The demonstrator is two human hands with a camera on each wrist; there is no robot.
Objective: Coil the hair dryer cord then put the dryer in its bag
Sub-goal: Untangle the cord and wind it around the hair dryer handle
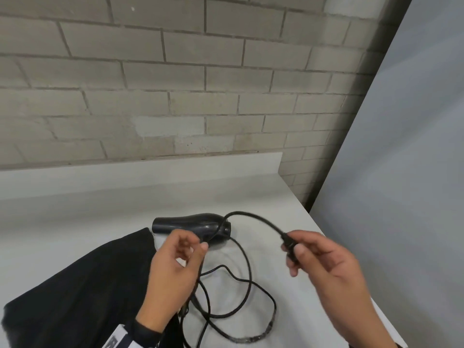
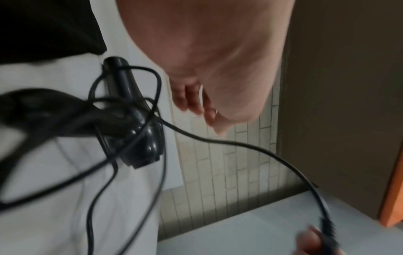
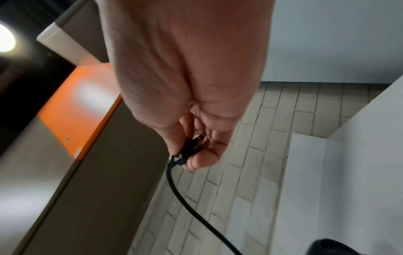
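Note:
A black hair dryer [image 1: 190, 226] lies on its side on the white counter [image 1: 75, 209]; the left wrist view shows the dryer [image 2: 130, 117] amid tangled cord. Its black cord [image 1: 248, 280] sprawls in loose loops in front of it. The black cloth bag [image 1: 75, 285] lies flat at the left, touching the dryer's nozzle end. My right hand [image 1: 296, 249] pinches the plug [image 1: 288, 243] above the counter, cord arcing from it back toward the dryer; the plug [image 3: 191, 146] sits between thumb and fingers. My left hand [image 1: 193, 244] hovers near the dryer, fingers loosely curled, nothing in them.
A grey brick wall [image 1: 200, 96] rises behind the counter's low backsplash [image 1: 150, 164]. A pale partition [image 1: 401, 146] stands at the right, close beyond the counter's right edge [image 1: 326, 234]. An orange panel [image 3: 80, 107] shows in the right wrist view.

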